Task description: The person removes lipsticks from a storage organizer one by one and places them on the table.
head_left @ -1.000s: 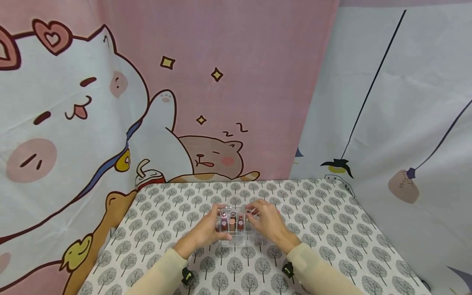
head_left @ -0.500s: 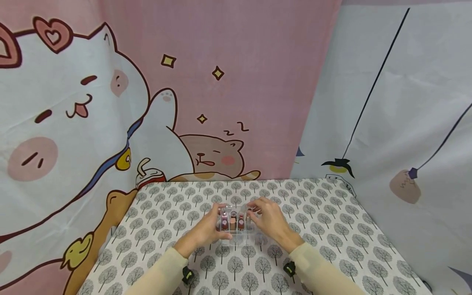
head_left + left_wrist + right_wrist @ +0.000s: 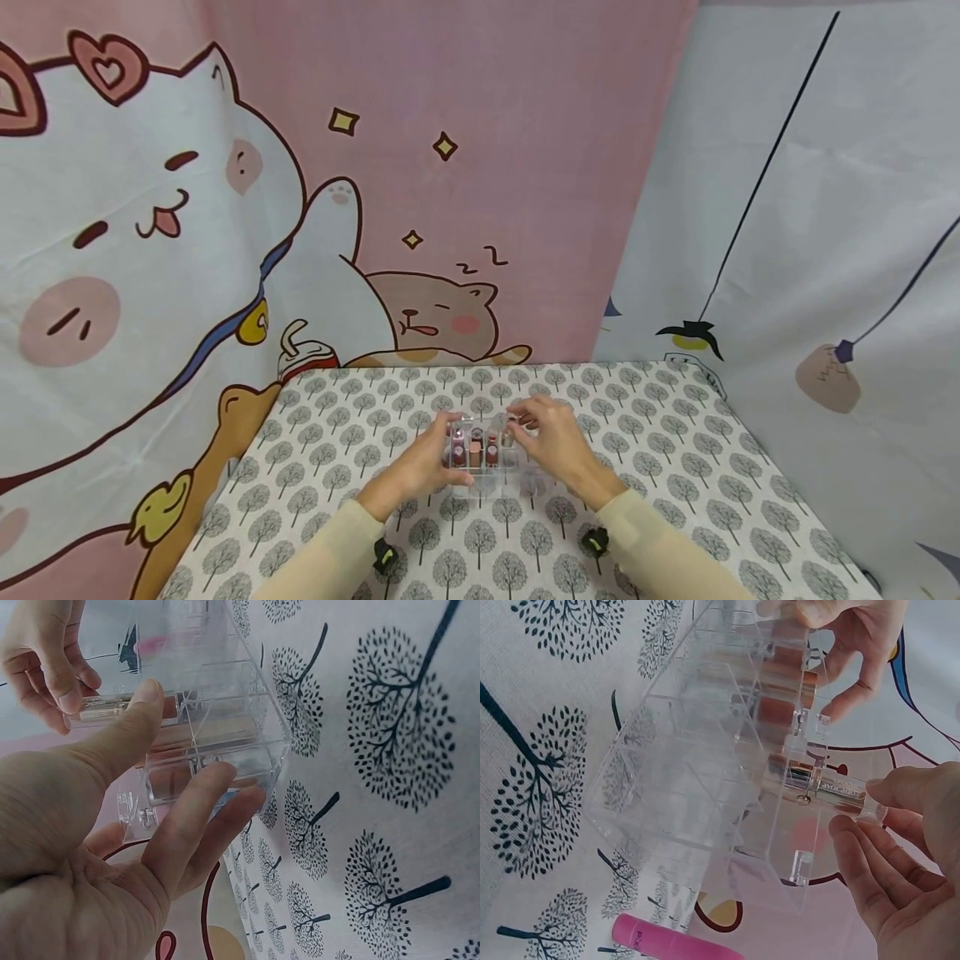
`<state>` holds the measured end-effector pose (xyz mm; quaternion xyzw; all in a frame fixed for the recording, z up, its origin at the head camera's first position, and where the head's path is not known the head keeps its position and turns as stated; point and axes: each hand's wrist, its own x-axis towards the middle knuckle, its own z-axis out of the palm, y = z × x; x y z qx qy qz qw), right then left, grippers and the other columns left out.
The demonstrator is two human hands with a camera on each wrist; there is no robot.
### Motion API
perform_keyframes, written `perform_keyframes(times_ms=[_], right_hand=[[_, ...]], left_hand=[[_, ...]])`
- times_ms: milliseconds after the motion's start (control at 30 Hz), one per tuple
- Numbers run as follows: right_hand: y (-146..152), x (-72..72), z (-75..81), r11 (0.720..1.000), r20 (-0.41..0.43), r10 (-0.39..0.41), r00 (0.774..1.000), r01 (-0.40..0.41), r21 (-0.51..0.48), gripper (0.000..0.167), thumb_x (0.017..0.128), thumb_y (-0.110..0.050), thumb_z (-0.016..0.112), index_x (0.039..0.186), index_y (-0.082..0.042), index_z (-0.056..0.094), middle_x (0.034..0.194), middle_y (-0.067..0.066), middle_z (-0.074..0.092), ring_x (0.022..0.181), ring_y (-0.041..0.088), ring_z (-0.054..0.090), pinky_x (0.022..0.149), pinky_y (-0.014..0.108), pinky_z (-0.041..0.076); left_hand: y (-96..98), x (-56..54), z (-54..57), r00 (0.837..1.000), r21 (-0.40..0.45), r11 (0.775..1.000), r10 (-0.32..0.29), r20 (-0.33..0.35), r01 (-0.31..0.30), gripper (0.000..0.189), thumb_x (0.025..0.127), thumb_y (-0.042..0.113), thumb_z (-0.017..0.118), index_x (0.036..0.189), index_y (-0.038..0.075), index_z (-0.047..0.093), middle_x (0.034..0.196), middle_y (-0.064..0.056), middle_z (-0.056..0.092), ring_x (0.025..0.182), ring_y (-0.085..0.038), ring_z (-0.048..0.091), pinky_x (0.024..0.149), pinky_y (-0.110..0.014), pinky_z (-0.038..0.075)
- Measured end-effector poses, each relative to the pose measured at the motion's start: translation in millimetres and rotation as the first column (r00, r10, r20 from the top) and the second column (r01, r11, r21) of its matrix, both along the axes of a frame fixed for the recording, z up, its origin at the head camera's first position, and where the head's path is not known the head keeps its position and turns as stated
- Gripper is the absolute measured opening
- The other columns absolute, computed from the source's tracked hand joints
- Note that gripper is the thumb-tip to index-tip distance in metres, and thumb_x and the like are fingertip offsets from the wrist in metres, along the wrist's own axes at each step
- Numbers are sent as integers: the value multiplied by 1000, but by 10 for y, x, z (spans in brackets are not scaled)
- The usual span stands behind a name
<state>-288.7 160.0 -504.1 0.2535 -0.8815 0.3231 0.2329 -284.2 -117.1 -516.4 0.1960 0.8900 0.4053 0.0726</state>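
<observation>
A clear plastic lipstick organizer (image 3: 480,485) with divided compartments stands on the cloth in the head view. My left hand (image 3: 420,462) grips its left side, thumb at the front and fingers round the side. Several lipsticks (image 3: 475,454) stand in its left and middle slots. At the right part, my right hand (image 3: 558,442) pinches a clear-ended lipstick (image 3: 840,791) between thumb and fingers. In the right wrist view that lipstick's metallic end lies at the organizer's open top, over a slot, while the printed end points towards my fingertips.
A bright pink tube (image 3: 675,941) lies beside the organizer in the right wrist view. The table is covered by a tree-print cloth (image 3: 360,508). Cartoon-printed curtains (image 3: 487,167) hang behind it and at both sides.
My right hand has risen slightly away and to the right, the lipstick still pinched. The left hand keeps its grip on the organizer. The head view has tilted a little.
</observation>
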Motion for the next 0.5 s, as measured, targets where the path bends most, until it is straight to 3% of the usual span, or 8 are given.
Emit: perform_keyframes(times_ms=[500], right_hand=[[170, 28, 168, 1000, -12, 2, 1000, -2, -30, 28, 95, -3, 95, 121, 0, 85, 115, 15, 86, 91, 27, 87, 83, 36, 75]], left_hand=[[-28, -14, -25, 1000, -4, 1000, 17, 3, -17, 111, 85, 24, 107, 173, 17, 39, 158, -26, 64, 137, -42, 71, 123, -69, 59]])
